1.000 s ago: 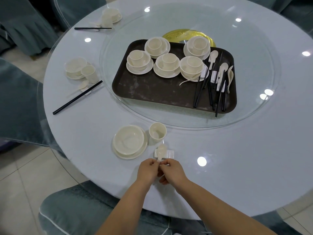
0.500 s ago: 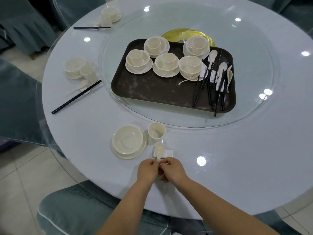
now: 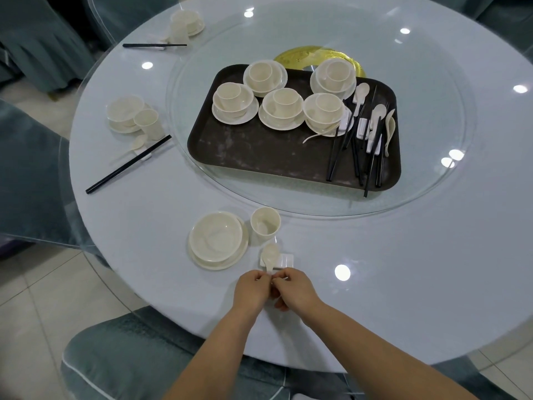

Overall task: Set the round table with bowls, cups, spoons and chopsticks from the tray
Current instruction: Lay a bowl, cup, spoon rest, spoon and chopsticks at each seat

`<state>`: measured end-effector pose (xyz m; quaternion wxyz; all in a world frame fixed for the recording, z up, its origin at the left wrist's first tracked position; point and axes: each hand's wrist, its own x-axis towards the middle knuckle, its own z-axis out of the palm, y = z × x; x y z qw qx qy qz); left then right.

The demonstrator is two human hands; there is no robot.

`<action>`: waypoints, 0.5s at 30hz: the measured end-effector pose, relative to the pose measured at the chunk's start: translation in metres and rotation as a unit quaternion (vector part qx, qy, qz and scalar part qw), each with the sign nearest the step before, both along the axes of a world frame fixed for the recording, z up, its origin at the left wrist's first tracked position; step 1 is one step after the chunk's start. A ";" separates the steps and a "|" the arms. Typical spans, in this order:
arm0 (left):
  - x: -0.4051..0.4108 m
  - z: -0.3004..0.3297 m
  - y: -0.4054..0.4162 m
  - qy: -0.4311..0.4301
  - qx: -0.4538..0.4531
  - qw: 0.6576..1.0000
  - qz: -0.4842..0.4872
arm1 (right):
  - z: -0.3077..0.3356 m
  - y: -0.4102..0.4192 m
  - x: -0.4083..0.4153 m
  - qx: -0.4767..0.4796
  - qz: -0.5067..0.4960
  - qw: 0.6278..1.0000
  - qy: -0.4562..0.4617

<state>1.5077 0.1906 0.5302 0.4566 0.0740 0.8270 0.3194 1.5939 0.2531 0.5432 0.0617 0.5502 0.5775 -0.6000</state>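
Spoon (image 3: 269, 256) handle pinched by left hand (image 3: 253, 290) and right hand (image 3: 294, 290); they should square it on the rest (image 3: 284, 261) beside the cup (image 3: 265, 223).

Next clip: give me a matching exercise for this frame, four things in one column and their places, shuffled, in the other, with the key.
Things:
1. spoon
2. cup
3. tray
4. loose chopsticks

Places:
A. on the glass turntable
B. upright on the table, right of the nearest bowl
C. bowl end on the white rest, handle at the tips of both hands
D. heaped at the tray's right end

Pairs: 1-C, 2-B, 3-A, 4-D. The left hand and right hand meet at the spoon's handle.
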 end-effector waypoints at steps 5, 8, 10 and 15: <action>0.000 0.000 -0.002 -0.018 0.003 1.000 0.015 | -0.001 0.001 0.004 -0.003 0.000 1.000 -0.008; -0.001 -0.001 -0.002 -0.022 0.002 1.000 0.016 | -0.002 0.002 0.006 -0.004 -0.001 1.000 -0.011; -0.001 -0.001 -0.002 -0.022 0.003 1.000 0.016 | -0.001 0.003 0.006 -0.004 -0.003 1.000 -0.010; -0.002 -0.001 -0.003 -0.021 0.001 1.000 0.010 | 0.000 0.006 0.008 -0.007 -0.008 1.000 -0.008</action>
